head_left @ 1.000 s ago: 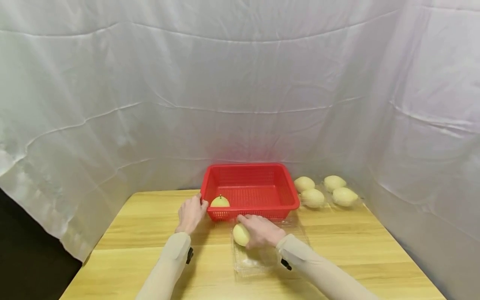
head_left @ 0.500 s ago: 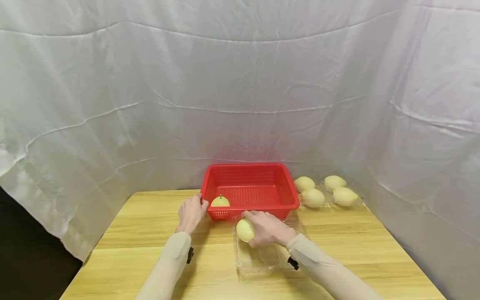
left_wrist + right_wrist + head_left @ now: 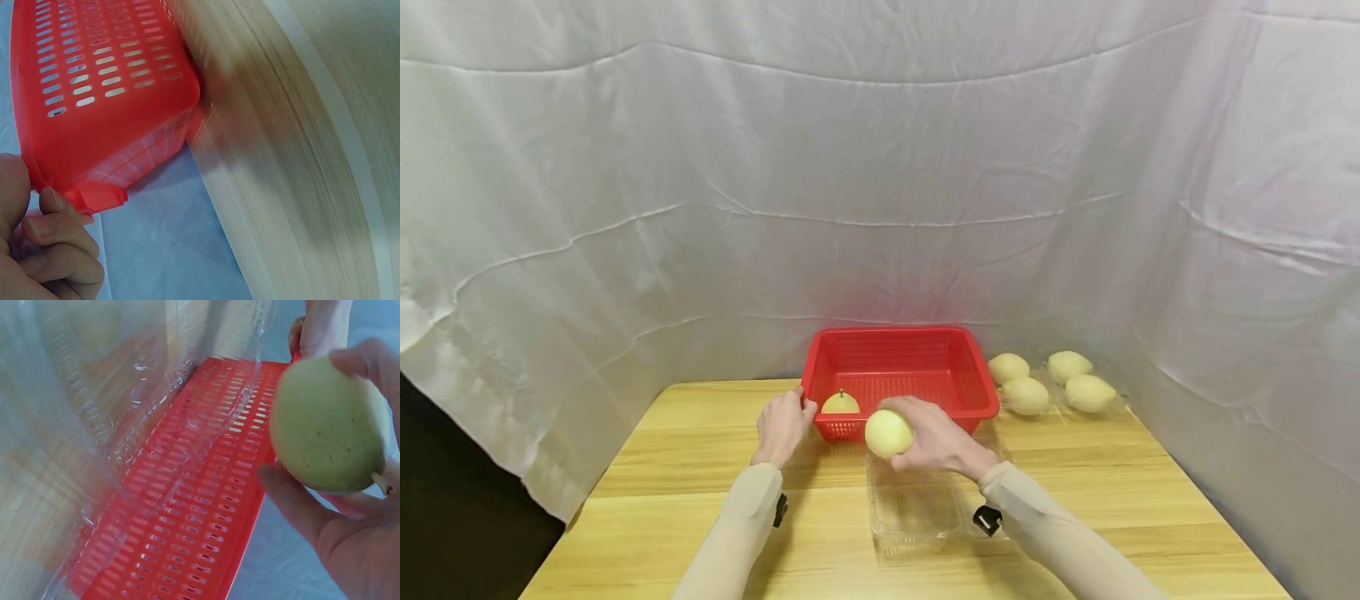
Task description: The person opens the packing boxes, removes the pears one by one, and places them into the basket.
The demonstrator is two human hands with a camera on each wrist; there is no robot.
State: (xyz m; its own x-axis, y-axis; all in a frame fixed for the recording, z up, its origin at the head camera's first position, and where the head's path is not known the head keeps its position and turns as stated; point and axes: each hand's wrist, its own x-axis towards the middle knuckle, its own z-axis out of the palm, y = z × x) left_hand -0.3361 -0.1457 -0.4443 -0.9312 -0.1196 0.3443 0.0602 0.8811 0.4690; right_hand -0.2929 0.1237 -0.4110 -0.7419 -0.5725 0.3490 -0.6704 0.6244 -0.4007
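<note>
My right hand (image 3: 936, 437) grips a pale yellow-green pear (image 3: 888, 433) above the clear plastic container (image 3: 917, 508), close to the basket's front rim. In the right wrist view, thumb and fingers curl round the pear (image 3: 328, 425), and its short stem points toward the palm side. At the left end of the red basket (image 3: 910, 417), my left hand (image 3: 782, 427) holds the rim; in the left wrist view its fingers (image 3: 62, 240) are curled at the basket's corner. Another pear (image 3: 840, 403), stem up, sits inside the basket's front left corner.
Several pears (image 3: 1026, 396) lie in clear plastic packaging right of the basket, near the back of the wooden table (image 3: 700, 467). A pale curtain (image 3: 880, 167) hangs behind and along the sides. The clear container stands against the basket's front side.
My right hand has lifted the pear up from the clear container toward the basket's front rim. The left hand has stayed at the basket's rim.
</note>
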